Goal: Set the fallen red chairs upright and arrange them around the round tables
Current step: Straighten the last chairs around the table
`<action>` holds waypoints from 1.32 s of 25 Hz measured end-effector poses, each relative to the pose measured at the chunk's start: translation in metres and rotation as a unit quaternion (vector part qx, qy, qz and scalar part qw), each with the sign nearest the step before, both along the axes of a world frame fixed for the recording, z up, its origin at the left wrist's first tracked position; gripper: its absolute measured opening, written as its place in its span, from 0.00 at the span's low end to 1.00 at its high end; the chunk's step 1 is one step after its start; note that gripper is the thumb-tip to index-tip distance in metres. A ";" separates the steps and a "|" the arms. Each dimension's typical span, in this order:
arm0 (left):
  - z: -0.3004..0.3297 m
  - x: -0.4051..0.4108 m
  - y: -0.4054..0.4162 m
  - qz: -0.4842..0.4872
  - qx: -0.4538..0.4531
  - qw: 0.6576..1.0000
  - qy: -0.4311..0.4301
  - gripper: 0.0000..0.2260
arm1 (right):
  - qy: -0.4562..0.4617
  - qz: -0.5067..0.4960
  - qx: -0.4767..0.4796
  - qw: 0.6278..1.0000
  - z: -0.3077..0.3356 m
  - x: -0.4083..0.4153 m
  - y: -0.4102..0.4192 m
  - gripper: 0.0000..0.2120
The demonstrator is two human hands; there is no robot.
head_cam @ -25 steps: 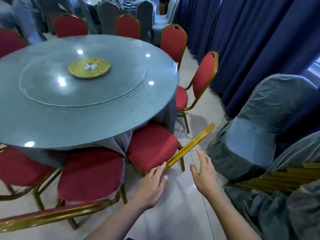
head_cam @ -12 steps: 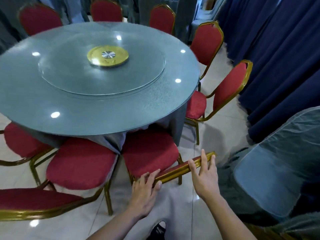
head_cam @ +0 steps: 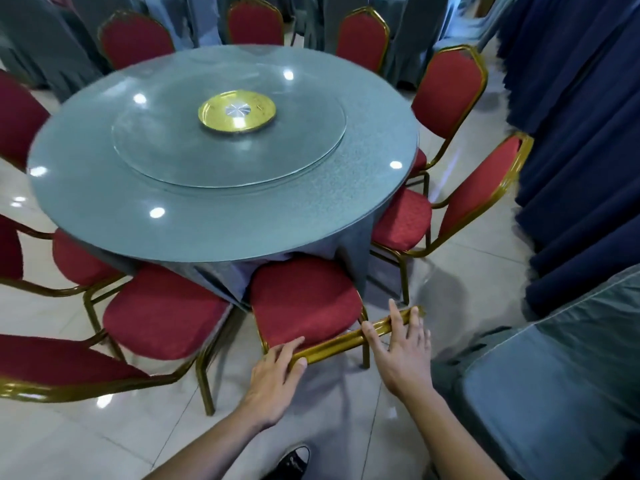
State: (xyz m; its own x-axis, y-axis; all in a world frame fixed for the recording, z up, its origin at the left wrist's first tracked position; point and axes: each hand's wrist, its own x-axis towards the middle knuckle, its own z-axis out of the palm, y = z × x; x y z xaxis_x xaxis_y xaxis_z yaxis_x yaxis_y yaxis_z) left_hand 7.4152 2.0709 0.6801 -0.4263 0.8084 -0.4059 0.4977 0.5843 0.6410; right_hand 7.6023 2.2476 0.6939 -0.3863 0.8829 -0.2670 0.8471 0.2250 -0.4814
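A red chair [head_cam: 304, 299] with a gold frame stands upright at the near edge of the round grey table [head_cam: 221, 223], its seat partly under the tablecloth. Its backrest top rail runs just in front of me. My left hand [head_cam: 277, 372] grips the left end of that rail, fingers over the top and thumb on the near side. On the rail's right end my right hand [head_cam: 401, 344] rests with its fingers straight. Several other red chairs [head_cam: 478, 202] stand upright around the table.
A glass turntable with a gold hub [head_cam: 237, 110] sits on the table. A neighbouring red chair [head_cam: 162, 317] stands close on the left. A grey-covered chair [head_cam: 540, 393] is close on my right, with dark blue curtains [head_cam: 588, 133] behind it. My shoe [head_cam: 294, 462] is on the tiled floor.
Both hands came from the air onto the chair's top rail. The chair has moved in toward the table, and my view has swung left and forward.
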 end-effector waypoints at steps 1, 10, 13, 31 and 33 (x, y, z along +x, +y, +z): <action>0.000 0.004 0.004 0.026 -0.009 1.000 0.003 0.21 | -0.012 0.023 0.003 1.000 0.002 0.006 0.006 0.40; 0.038 0.071 0.083 0.039 0.010 0.986 0.163 0.13 | 0.036 0.138 0.040 0.989 0.021 0.055 0.114 0.29; 0.050 0.094 0.131 -0.054 -0.001 0.974 0.218 0.15 | 0.047 0.145 0.054 0.987 0.025 0.053 0.172 0.29; 0.038 0.083 0.262 -0.073 -0.037 0.972 0.221 0.28 | -0.013 0.105 0.040 0.994 0.016 0.055 0.420 0.28; 0.039 0.083 0.273 -0.044 -0.039 0.986 0.157 0.26 | -0.004 0.109 0.059 0.992 0.021 0.054 0.435 0.28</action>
State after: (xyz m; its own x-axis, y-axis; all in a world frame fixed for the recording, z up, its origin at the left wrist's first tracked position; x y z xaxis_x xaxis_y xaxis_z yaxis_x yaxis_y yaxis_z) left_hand 7.4979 2.3441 0.7195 -0.4711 0.8192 -0.3271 0.7148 0.5718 0.4026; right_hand 7.6561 2.6827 0.7152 -0.5701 0.8038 -0.1701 0.7759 0.4586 -0.4333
